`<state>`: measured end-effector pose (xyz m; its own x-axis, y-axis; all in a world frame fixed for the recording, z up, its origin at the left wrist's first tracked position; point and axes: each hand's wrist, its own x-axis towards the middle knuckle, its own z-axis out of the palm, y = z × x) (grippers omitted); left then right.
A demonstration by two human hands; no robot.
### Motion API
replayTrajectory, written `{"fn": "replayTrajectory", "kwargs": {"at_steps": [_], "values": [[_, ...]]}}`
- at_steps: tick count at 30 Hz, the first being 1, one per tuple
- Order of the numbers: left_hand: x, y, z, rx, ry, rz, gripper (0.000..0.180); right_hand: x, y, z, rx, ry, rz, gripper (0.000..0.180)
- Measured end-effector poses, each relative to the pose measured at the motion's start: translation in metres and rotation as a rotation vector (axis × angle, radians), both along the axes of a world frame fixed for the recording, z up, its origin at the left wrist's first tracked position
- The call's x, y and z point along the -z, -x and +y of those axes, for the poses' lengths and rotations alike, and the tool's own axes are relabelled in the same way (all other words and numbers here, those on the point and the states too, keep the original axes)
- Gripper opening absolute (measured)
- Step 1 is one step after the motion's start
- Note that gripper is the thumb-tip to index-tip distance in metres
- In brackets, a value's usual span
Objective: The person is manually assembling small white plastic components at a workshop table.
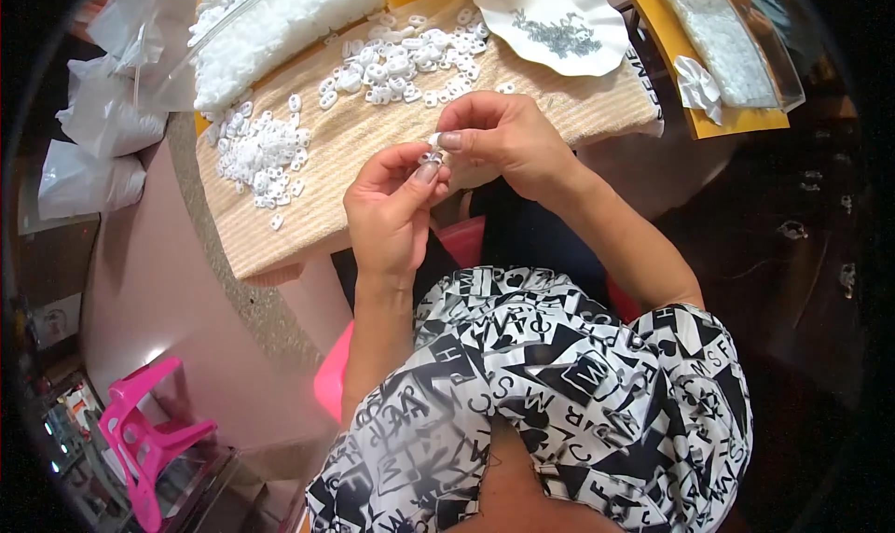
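Over the near edge of a cloth-covered table, my two hands meet fingertip to fingertip. My left hand (392,202) pinches a small white plastic piece (431,159) between thumb and fingers; a bit of it looks shiny, too small to make out. Just above, my right hand (513,146) pinches another white plastic bit (433,140) against it; whether the two are joined I cannot tell. Beyond my hands lies a heap of white oval pieces with holes (401,62). Further left is a pile of smaller white pieces (261,155).
A scalloped white plate (508,1) holds small grey metal parts (557,37). At the back left, a clear bin (280,39) is full of white pieces. A bag of white pieces (713,43) lies at the far right. A pink stool (149,435) stands on the floor, lower left.
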<state>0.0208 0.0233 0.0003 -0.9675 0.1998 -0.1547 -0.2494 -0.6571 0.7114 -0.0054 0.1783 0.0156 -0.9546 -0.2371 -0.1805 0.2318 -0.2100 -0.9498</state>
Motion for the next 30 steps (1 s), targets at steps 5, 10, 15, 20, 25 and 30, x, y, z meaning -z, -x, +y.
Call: {"fn": "replayTrajectory", "kwargs": {"at_steps": [5,10,15,20,25,30], "values": [[-0.001,0.001,-0.001,0.02,-0.004,-0.005,0.018,-0.003,0.0,0.009,-0.079,-0.03,-0.011,0.013],[-0.002,0.0,0.0,0.023,-0.015,-0.033,0.018,-0.005,0.001,0.013,-0.124,0.048,-0.042,0.018],[-0.003,-0.001,-0.001,0.01,-0.007,-0.041,0.018,-0.004,-0.001,0.014,-0.124,0.096,-0.05,0.022],[-0.007,-0.003,-0.002,0.007,0.011,-0.041,0.018,-0.003,0.001,0.016,-0.161,0.235,-0.15,0.025],[-0.012,-0.005,-0.002,-0.004,0.007,-0.039,0.018,-0.005,-0.001,0.013,-0.199,0.471,-0.295,0.024],[-0.018,-0.007,-0.002,0.002,-0.015,-0.027,0.018,-0.003,-0.001,0.012,-0.232,0.567,-0.312,0.022]]}}
